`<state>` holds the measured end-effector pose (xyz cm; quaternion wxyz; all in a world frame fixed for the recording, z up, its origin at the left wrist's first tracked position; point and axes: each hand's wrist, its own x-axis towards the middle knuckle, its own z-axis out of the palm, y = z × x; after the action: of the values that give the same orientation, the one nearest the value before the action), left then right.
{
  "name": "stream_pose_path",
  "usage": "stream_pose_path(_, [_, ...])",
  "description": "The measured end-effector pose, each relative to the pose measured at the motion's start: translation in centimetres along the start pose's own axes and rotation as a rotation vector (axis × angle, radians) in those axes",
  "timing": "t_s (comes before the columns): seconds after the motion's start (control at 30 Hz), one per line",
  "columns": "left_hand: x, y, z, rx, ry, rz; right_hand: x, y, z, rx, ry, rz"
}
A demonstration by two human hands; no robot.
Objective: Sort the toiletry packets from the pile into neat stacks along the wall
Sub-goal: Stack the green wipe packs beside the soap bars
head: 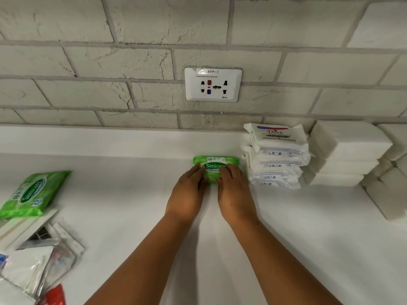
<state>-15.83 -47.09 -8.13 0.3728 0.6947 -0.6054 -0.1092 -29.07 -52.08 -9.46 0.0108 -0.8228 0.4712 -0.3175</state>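
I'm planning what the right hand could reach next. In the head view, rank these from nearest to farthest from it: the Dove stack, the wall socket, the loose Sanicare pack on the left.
From the right hand:
1. Dove stack, just to its right, against the wall.
2. Wall socket, above it on the brick wall.
3. Loose Sanicare pack, far left on the counter, by the pile.
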Motion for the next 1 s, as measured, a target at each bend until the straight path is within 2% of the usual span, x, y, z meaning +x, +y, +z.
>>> stream_pose_path(0.37, [-0.5,0.2,-0.1,0.007,-0.029,-0.030,-0.2,-0.4,-0.2,-0.065,-0.021,0.015])
stream_pose_path(0.6, [-2.3,0.5,-2.2,0.025,-0.001,-0.170,-0.5,-1.9,-1.7,-0.111,-0.099,-0.130])
stream_pose_path(0.77, [-3.9,-1.9,-8.2,0.038,0.058,-0.214,-0.1,-6.6,-2.9,-0.056,-0.228,-0.174])
stream_pose_path(1.0, [-6.2,-8.8,-21.3,0.183,0.312,-0.329,1.3,-14.8,-1.8,0.038,-0.317,-0.276])
